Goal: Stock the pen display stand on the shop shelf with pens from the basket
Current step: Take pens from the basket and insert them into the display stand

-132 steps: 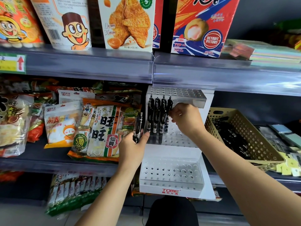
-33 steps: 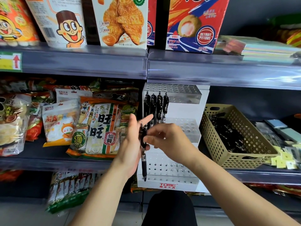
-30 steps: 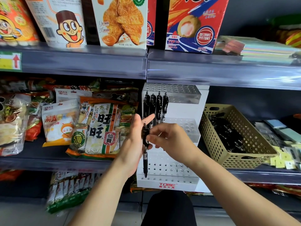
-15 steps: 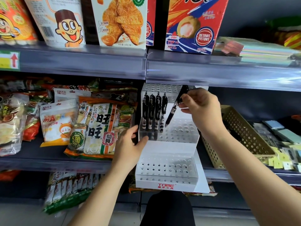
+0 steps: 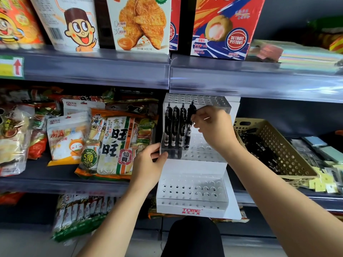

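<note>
Your right hand (image 5: 213, 127) pinches the top of a slim black plastic pen (image 5: 188, 135), centre frame: long axis upright, tip down in the white perforated acrylic stand (image 5: 193, 166) (rightmost filled slot). Your left hand (image 5: 148, 164) grips the stand's left edge; the tan perforated basket (image 5: 289, 156) sits at the right.

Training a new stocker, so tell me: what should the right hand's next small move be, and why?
Probably let go of the pen. It already stands upright in the stand beside the other pens, with the right hand pinching its top and the left hand holding the stand's side. The basket holds more.
</note>
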Demonstrator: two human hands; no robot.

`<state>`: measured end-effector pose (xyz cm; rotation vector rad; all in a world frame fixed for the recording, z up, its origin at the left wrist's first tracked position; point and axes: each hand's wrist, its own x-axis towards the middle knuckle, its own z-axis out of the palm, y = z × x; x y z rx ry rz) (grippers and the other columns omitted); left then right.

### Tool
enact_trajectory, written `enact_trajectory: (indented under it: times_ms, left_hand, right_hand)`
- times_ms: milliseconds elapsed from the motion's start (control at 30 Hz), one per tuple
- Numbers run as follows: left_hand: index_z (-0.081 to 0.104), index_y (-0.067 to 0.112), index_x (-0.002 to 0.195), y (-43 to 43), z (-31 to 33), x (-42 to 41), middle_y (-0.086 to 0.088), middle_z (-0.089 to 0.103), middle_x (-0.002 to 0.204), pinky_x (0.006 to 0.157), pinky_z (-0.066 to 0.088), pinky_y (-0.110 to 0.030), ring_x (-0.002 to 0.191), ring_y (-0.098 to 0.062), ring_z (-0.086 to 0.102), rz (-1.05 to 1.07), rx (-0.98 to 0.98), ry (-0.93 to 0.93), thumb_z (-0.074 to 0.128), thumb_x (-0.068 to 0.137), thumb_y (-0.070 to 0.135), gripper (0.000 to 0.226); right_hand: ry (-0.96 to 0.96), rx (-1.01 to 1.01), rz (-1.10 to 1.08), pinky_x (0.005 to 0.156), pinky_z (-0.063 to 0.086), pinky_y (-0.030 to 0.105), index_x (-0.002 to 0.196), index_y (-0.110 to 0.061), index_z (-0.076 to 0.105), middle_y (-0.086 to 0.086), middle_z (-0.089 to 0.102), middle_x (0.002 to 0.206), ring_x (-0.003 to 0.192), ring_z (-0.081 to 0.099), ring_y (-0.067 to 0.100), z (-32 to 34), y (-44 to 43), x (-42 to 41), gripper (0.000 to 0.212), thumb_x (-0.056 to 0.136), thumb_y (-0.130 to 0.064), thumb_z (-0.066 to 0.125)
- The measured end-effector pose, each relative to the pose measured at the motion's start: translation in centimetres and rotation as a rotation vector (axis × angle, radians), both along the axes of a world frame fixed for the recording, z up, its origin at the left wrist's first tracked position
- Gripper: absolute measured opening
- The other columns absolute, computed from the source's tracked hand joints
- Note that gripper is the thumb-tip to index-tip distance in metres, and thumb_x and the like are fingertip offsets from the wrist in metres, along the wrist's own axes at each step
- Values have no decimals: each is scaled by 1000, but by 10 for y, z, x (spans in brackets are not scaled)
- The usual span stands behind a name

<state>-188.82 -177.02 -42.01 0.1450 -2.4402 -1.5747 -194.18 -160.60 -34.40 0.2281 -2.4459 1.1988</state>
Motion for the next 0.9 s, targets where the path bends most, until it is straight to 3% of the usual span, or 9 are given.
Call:
enact_trajectory:
  times_ms: [100,267,433,567,900]
  left_hand:
    - [54,13,131,0,0,0,6,60,118,64,37,-2,87,2,52,-1,-12,1,61,90,17,42]
    - [53,12,131,1,1,1,3,60,124,78,38,-15,93,-3,52,-5,2,-7,60,91,16,41]
    - [53,14,131,1,2,2,7,59,118,67,36,-6,92,-1,51,-7,-7,-7,59,91,16,40]
    - [51,14,133,1,3,2,4,58,126,81,37,-17,96,-3,52,-13,-8,-21,59,92,16,42]
    - [51,16,133,2,2,1,5,57,127,84,38,-21,100,-4,52,-3,-16,-36,59,92,18,42]
  right_hand:
    - [-58,91,-4,66,43,24,77,-19,63,-5,61,71,72,59,16,-5,-2,0,11,87,-23,62]
    - [-62,133,-45,70,51,29,77,-17,67,-3,63,68,75,63,21,-3,-4,0,13,87,-25,62]
    - [-18,69,-45,72,53,37,80,-9,71,7,71,74,73,65,24,-6,-4,5,14,86,-19,63]
    - [-21,39,-59,73,53,35,82,-12,71,2,70,73,74,66,21,-14,-4,7,12,86,-19,62]
    - [-51,110,-48,65,43,25,85,-14,70,-2,67,74,71,60,15,-19,2,9,18,88,-29,62]
